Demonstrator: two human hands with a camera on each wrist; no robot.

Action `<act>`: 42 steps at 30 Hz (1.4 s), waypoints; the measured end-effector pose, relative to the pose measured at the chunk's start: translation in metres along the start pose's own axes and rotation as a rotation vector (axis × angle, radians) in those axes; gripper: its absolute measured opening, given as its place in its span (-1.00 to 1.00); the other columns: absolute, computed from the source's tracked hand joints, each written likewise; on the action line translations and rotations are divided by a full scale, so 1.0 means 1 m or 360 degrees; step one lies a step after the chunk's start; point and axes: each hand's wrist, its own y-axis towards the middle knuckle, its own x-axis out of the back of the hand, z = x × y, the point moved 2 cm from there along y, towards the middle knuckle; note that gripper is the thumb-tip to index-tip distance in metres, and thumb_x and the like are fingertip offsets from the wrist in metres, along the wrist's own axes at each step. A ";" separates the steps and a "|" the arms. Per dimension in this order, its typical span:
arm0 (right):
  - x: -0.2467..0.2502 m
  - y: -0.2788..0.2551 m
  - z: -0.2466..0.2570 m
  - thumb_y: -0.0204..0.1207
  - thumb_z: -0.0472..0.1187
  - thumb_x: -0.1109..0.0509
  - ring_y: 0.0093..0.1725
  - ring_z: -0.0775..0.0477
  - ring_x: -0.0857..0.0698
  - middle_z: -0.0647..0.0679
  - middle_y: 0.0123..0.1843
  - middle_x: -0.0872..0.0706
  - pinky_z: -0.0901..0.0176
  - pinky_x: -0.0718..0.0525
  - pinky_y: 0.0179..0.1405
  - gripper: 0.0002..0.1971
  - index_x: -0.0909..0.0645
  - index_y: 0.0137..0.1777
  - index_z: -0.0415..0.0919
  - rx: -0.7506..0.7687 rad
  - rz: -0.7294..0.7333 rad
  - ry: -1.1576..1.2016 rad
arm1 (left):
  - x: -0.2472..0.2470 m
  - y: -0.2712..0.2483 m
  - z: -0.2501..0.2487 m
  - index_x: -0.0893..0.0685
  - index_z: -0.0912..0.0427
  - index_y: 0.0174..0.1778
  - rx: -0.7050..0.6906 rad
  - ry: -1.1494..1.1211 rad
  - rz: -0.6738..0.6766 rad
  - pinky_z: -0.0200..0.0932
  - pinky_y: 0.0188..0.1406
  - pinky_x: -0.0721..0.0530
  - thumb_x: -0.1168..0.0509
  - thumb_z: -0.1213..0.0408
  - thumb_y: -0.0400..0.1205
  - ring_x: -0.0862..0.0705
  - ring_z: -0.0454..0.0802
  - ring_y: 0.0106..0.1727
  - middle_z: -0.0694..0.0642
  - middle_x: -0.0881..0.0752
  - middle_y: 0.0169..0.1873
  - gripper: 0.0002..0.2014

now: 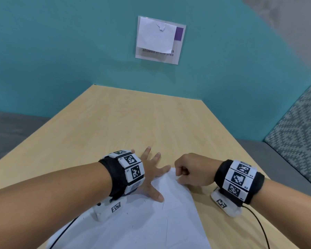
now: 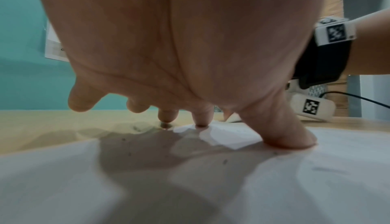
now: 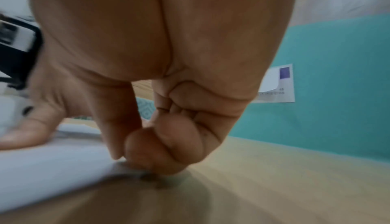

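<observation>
A white paper sheet (image 1: 151,221) with faint pen marks lies on the light wooden table (image 1: 133,123), close to the front edge. My left hand (image 1: 156,178) lies spread over the sheet's far corner. Its thumb (image 2: 289,137) and forefinger press on the paper (image 2: 147,186), while the other fingertips reach past it to the table. My right hand (image 1: 178,174) is curled at the sheet's far right edge. In the right wrist view its thumb and bent forefinger (image 3: 126,157) pinch the edge of the paper (image 3: 52,166), which is slightly lifted there.
A teal wall (image 1: 61,51) rises behind the table with a notice (image 1: 160,40) stuck on it. Grey bench seats flank the table, with a patterned cushion (image 1: 298,126) at the right. Black cables (image 1: 262,229) trail from the wrist cameras towards me.
</observation>
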 end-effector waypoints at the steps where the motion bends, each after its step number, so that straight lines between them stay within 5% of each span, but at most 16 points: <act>1: -0.002 0.000 0.003 0.50 -0.14 -0.45 -0.35 0.13 -0.49 0.15 -0.31 -0.57 0.27 -0.47 -0.32 -0.90 -0.66 -0.08 -0.16 0.0018 0.0024 -0.0011 | 0.001 -0.001 0.001 0.29 -0.34 0.71 -0.0008 -0.0001 -0.0006 0.70 0.48 0.19 -0.15 -0.58 0.44 0.47 0.34 0.68 0.06 0.35 0.74 0.05; 15: -0.011 -0.007 0.013 0.52 -0.12 -0.46 -0.35 0.10 -0.51 0.14 -0.32 -0.56 0.28 -0.49 -0.31 -0.92 -0.61 -0.12 -0.05 0.0105 0.0133 0.0105 | 0.006 0.010 -0.018 0.16 -0.44 0.70 -0.0073 -0.0113 -0.0013 0.66 0.51 0.24 -0.19 -0.52 0.49 0.46 0.31 0.69 0.06 0.35 0.75 -0.06; 20: 0.003 -0.002 -0.003 0.52 -0.14 -0.47 -0.34 0.13 -0.51 0.14 -0.30 -0.58 0.29 -0.46 -0.32 -0.93 -0.63 -0.11 -0.08 -0.0008 0.0029 0.0055 | 0.008 0.007 -0.019 0.31 -0.40 0.69 -0.0060 -0.0095 0.0006 0.67 0.49 0.26 -0.19 -0.52 0.48 0.47 0.30 0.69 0.07 0.35 0.75 0.01; 32: -0.008 -0.013 0.008 0.51 -0.14 -0.45 -0.33 0.09 -0.52 0.10 -0.29 -0.60 0.28 -0.52 -0.27 -0.94 -0.61 -0.12 -0.04 0.0103 0.0189 0.0074 | 0.005 0.008 -0.016 0.35 -0.48 0.63 -0.0065 -0.0115 -0.0017 0.70 0.47 0.27 -0.20 -0.53 0.47 0.48 0.34 0.68 0.10 0.34 0.75 0.00; 37: 0.001 -0.012 -0.002 0.50 -0.11 -0.46 -0.32 0.13 -0.52 0.14 -0.28 -0.59 0.30 -0.47 -0.31 -0.86 -0.55 -0.21 0.04 -0.0042 0.0065 0.0017 | 0.003 0.011 -0.017 0.31 -0.39 0.69 -0.0039 -0.0062 -0.0003 0.69 0.49 0.24 -0.17 -0.56 0.45 0.47 0.34 0.68 0.10 0.34 0.75 0.03; 42: -0.010 -0.021 0.018 0.51 -0.12 -0.46 -0.32 0.14 -0.52 0.17 -0.30 -0.57 0.29 -0.51 -0.27 -0.87 -0.67 -0.04 -0.15 0.0109 0.0174 0.0052 | 0.004 0.012 -0.015 0.34 -0.42 0.67 -0.0056 -0.0086 0.0017 0.72 0.46 0.23 -0.18 -0.56 0.45 0.48 0.36 0.67 0.10 0.35 0.74 0.04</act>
